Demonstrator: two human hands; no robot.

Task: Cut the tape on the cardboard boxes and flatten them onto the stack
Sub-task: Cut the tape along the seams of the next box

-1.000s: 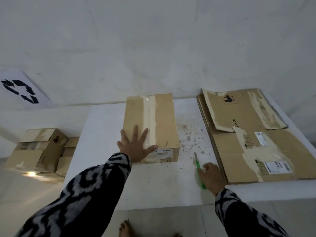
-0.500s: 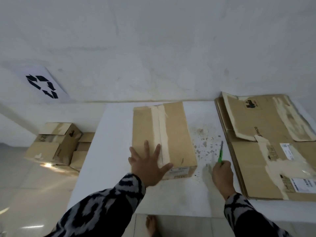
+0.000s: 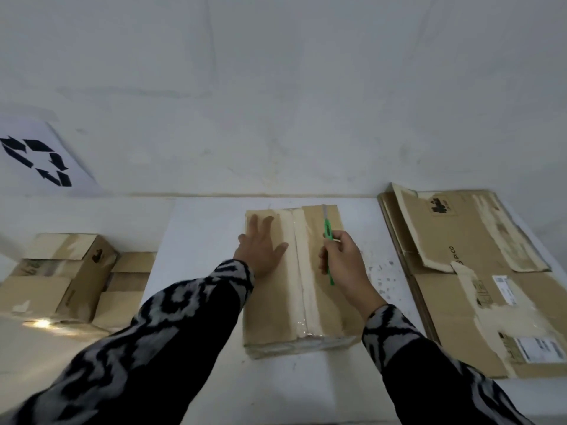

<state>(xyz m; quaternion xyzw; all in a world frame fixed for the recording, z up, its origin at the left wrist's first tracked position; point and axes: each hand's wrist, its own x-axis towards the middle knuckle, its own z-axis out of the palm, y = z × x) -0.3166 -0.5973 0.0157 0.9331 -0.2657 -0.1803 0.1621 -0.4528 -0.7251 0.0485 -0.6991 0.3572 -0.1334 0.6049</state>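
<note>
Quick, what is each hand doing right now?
Left hand: open, fingers straight, pressing flat on the cardboard box.
Right hand: closed around the green cutter, blade pointing toward the box's far end.

Single head-worn wide-angle view, looking forward and down from close above a white table; a pale plaster wall fills the upper half of frame.

Left hand flat, right hand gripping
</note>
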